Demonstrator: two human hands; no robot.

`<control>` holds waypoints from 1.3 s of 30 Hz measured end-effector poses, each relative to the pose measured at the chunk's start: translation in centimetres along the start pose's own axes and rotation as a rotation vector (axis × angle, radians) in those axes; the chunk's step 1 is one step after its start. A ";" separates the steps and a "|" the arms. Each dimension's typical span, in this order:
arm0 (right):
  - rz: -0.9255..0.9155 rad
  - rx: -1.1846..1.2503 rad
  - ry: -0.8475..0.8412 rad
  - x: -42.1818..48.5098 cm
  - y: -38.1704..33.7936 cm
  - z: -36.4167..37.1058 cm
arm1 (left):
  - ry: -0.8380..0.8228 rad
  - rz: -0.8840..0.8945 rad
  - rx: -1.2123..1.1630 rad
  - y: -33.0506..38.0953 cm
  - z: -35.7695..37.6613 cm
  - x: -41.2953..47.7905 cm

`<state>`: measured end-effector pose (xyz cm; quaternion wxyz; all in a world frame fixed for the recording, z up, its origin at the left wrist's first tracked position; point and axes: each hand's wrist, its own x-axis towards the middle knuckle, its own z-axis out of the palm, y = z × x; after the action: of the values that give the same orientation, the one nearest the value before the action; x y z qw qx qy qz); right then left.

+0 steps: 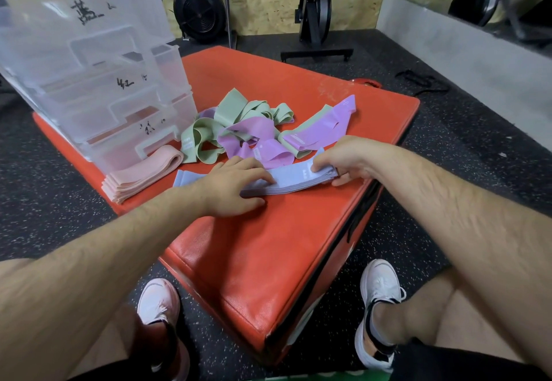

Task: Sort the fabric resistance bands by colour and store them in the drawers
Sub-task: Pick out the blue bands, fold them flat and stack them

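A flat stack of light blue bands (294, 179) lies across the red padded box (254, 249). My left hand (236, 185) presses flat on the stack's left half, fingers spread. My right hand (343, 159) pinches the stack's right end between thumb and fingers. A neat pile of pink bands (140, 176) rests to the left, by the drawers. Behind the blue stack, green bands (236, 105) and purple bands (325, 125) lie tangled in a loose heap. The clear plastic drawer unit (98, 76) stands at the box's back left, its drawers marked with handwritten labels.
The box sits on black speckled gym floor (44, 195). My two feet in white shoes flank its near corner. Exercise machines (316, 13) stand by the plywood wall behind. A black strap (424, 82) lies on the floor at right.
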<state>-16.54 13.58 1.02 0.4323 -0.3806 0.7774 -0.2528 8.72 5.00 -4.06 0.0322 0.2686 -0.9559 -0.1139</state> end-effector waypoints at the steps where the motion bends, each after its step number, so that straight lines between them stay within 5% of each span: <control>1: -0.008 -0.011 0.008 -0.2 -0.2 -0.5 | -0.007 0.007 -0.008 0.2 0.1 0.1; 11: 0.010 -0.097 0.108 -2.5 0.0 -5.7 | -0.020 0.171 -0.086 4.1 0.6 3.2; 21: -0.139 -0.110 0.067 -3.1 -3.9 -1.7 | 0.003 -0.059 0.210 0.1 -2.7 -1.0; 27: -0.189 -0.165 0.052 -3.8 -6.8 2.4 | -0.029 -0.157 -0.076 -1.1 -3.1 -2.1; 33: -0.232 -0.227 0.021 -2.7 -9.0 7.9 | -0.009 -0.388 -0.765 -1.5 -3.6 -2.7; 39: -0.286 -0.323 -0.001 -1.7 -9.5 10.9 | 0.142 -0.462 -0.902 -1.8 -3.2 -2.5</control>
<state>-3.06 8.72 3.24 0.3257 -0.5516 0.7457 -0.1835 12.19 4.21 -1.40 0.1836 0.4394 -0.7228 -0.5009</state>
